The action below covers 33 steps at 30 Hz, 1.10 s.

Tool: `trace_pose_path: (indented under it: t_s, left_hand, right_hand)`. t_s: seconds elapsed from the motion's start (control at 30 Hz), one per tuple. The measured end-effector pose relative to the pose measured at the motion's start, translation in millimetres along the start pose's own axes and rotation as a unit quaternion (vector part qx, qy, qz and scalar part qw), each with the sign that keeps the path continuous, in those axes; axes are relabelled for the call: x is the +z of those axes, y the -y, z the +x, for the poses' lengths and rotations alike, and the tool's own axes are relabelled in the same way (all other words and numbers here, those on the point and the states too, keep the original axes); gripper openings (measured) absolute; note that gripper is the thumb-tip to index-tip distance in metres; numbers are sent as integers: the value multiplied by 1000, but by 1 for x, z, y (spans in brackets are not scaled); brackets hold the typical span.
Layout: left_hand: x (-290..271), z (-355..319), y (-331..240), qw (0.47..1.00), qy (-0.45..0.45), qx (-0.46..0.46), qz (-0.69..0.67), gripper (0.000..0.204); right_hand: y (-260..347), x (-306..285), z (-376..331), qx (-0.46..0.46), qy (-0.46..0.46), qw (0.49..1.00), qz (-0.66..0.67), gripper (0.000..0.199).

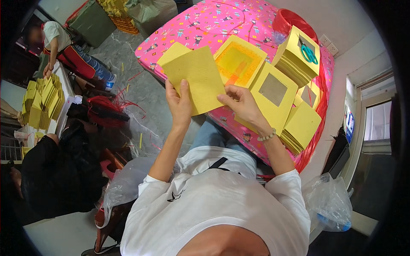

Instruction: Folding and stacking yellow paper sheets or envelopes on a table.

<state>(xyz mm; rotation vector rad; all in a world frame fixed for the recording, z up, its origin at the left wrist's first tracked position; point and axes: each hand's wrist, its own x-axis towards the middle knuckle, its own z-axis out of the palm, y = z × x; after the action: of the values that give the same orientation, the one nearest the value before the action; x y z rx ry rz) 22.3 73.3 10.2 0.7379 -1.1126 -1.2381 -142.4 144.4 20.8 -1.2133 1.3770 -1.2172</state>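
A plain yellow paper sheet (194,74) is raised over the near edge of the table, held between my two hands. My left hand (180,102) grips its lower left side, thumb on top. At the lower right corner, my right hand (241,102) pinches it between thumb and fingers. Just behind lies a yellow sheet smeared with orange around its border (224,53), with an orange flat tool (239,72) on it. Right of that is a yellow sheet with a grey rectangle (273,88). Another yellow sheet (174,52) lies partly hidden behind the held one.
The table has a pink patterned cover (188,27). A tall stack of yellow sheets (294,64) carries teal scissors (307,53); a lower stack (301,128) is nearer. Red strings (322,106) hang along the right edge by a red basin (294,21). A person (60,38) works at left.
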Motion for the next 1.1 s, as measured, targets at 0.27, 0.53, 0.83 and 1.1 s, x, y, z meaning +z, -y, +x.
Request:
trace_pose_path:
  t_s: [0.27, 0.53, 0.83, 1.1]
  left_hand:
    - [-33, 61, 6, 999, 2, -20, 30, 32]
    - [-51, 128, 56, 991, -39, -39, 121, 32]
    - [-70, 130, 125, 976, -35, -58, 206, 37]
    - [-69, 126, 120, 973, -30, -87, 212, 39]
  right_hand:
    - [14, 3, 74, -57, -21, 990, -125, 22]
    - [2, 9, 158, -132, -51, 919, -367, 32]
    - [-24, 7, 179, -135, -10, 872, -471, 30]
    - [-30, 10, 183, -153, -20, 859, -487, 23]
